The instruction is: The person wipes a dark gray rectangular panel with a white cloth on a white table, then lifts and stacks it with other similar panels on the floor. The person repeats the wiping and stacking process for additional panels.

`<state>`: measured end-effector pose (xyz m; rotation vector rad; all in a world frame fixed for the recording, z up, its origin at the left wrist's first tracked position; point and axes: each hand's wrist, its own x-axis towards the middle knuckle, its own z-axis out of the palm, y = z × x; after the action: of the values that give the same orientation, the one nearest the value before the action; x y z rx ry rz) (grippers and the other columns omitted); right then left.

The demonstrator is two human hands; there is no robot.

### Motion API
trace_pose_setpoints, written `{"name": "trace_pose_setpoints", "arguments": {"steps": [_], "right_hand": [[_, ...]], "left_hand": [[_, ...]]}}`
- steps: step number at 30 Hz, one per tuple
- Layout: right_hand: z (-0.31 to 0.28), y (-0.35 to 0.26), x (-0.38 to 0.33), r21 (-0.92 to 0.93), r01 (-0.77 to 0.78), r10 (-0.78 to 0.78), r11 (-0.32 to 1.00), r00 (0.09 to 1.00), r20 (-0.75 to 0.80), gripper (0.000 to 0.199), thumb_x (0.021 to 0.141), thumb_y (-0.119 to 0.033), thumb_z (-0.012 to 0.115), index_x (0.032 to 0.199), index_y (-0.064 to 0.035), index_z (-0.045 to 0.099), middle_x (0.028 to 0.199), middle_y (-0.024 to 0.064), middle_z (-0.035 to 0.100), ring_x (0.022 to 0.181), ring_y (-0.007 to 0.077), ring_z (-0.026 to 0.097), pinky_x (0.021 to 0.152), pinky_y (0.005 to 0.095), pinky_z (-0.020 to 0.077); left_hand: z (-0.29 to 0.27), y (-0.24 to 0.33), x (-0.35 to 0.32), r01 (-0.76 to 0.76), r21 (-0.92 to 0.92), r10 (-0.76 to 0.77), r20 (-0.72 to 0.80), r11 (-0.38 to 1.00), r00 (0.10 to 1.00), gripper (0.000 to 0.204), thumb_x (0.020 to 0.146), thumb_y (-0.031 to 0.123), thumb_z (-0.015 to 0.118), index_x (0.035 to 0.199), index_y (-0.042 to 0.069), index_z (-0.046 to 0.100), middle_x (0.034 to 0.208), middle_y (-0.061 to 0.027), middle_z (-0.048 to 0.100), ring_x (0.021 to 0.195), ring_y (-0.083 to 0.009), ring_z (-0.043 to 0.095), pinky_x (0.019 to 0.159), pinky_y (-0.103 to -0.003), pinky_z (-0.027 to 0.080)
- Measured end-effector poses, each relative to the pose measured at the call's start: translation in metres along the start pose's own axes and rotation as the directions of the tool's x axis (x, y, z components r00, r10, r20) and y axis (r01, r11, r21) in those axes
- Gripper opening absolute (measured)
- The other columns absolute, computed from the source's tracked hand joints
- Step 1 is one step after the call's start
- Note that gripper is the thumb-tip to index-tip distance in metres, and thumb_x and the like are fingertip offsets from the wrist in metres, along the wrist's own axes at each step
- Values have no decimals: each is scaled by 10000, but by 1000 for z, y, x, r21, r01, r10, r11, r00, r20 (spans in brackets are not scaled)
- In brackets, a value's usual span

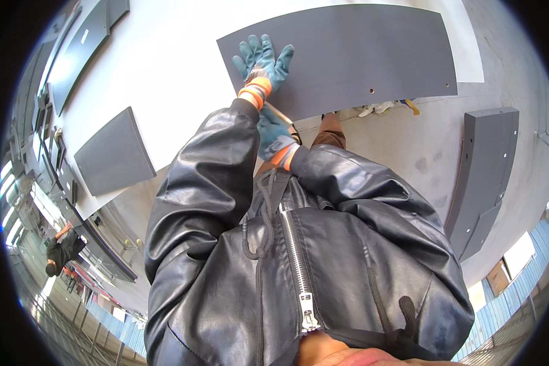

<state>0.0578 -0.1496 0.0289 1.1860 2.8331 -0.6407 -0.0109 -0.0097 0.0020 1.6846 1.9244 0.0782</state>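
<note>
The grey panel (348, 49), upper centre, seems mid-work: the left hand (262, 61) lies spread on it; whether the right hand (273, 135), lower down, grasps anything, I cannot tell.

Right hand (274, 132) partly hidden by left sleeve (210, 143), distant person (64, 251) too small for detail

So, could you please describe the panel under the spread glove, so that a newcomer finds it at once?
Find the white surface across the top of the view. On it lies a long dark grey panel, with the gloved left hand spread over its left end. Unlike the smaller grey panel at left, it shows two small holes near its lower edge.
</note>
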Motion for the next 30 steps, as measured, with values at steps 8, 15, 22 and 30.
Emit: {"name": "trace_pose_setpoints", "arguments": {"steps": [8, 15, 22, 30], "right_hand": [[31, 18, 3, -5, 175, -175, 985, 978, -115, 343, 842, -247, 608, 1158, -132, 678, 1166, 54, 682, 1193, 280, 596, 1181, 487, 332], [5, 134, -79, 59, -124, 136, 991, 851, -507, 443, 924, -192, 507, 1358, -212, 593, 1371, 66, 612, 1333, 232, 539, 1195, 391, 358], [-76, 299, -175, 10, -741, 494, 671, 437, -751, 318, 847, -227, 616, 1149, -147, 675, 1127, 118, 631, 1062, 349, 593, 993, 501, 454], [-74, 310, -144, -71, -776, 491, 627, 465, -737, 253, 776, -158, 679, 1027, -193, 683, 990, 61, 629, 1007, 317, 582, 915, 475, 457]], "left_hand": [[19, 6, 18, -76, 42, 75, 13, 996, 997, 967, 919, 811, 286, 1635, 169, 181, 1712, -125, 61, 1569, -387, -33, 1231, -553, -92], [15, -26, 20, -20, 86, 17, 30, 996, 999, 886, 964, 754, 299, 1639, 198, 162, 1714, -126, 71, 1571, -380, 9, 1205, -619, -37], [8, -6, 12, -93, 121, 89, 42, 988, 995, 976, 926, 777, 406, 1635, 154, 158, 1707, -146, 85, 1569, -389, -1, 1210, -627, -11], [6, -69, -127, 284, -729, -504, -97, 623, 858, 461, 824, 313, 851, 1061, 18, 588, 986, -52, 577, 874, -169, 539, 790, -348, 495]]}}
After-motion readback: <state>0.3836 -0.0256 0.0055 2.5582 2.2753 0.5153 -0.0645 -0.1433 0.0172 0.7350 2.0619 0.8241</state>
